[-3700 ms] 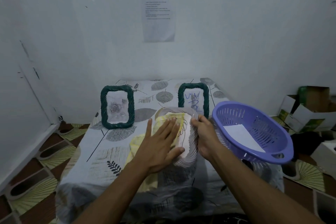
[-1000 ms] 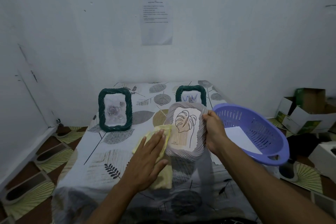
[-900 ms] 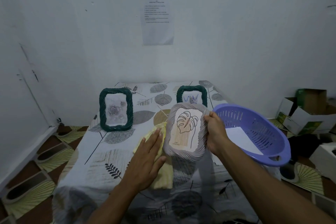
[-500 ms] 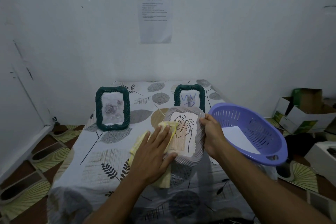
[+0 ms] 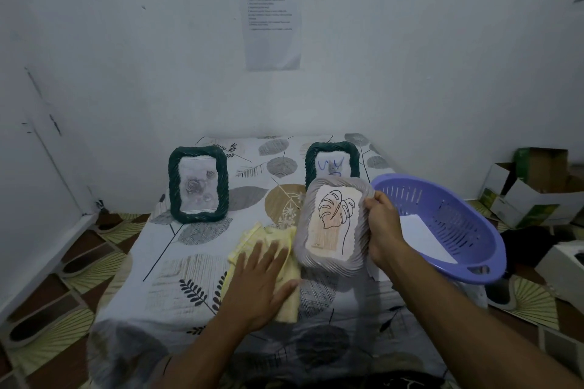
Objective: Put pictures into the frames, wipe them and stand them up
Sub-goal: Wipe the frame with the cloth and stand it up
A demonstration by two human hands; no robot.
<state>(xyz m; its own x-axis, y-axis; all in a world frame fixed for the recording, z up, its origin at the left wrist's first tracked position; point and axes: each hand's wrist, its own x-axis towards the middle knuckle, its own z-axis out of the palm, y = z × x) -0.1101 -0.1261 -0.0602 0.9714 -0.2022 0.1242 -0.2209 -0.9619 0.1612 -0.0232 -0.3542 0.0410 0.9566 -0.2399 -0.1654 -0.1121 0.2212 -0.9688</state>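
My right hand (image 5: 384,230) grips the right edge of a grey ribbed frame (image 5: 331,226) that holds a leaf line drawing, tilted up off the table. To its left, my left hand (image 5: 259,281) lies flat with straight fingers on a yellow cloth (image 5: 268,249) on the table. Two dark green frames stand upright at the back: one with a rose picture (image 5: 198,184) on the left, one with a blue scribbled picture (image 5: 332,161) behind the grey frame.
A purple slotted basket (image 5: 442,224) with a white sheet inside sits at the table's right edge. The table wears a leaf-print cloth (image 5: 189,265). Cardboard boxes (image 5: 534,189) lie on the floor at right. White walls close in behind and left.
My left hand has slid the yellow cloth off the grey frame's face, down and left onto the table. The leaf picture is now fully uncovered; the right hand keeps its hold.
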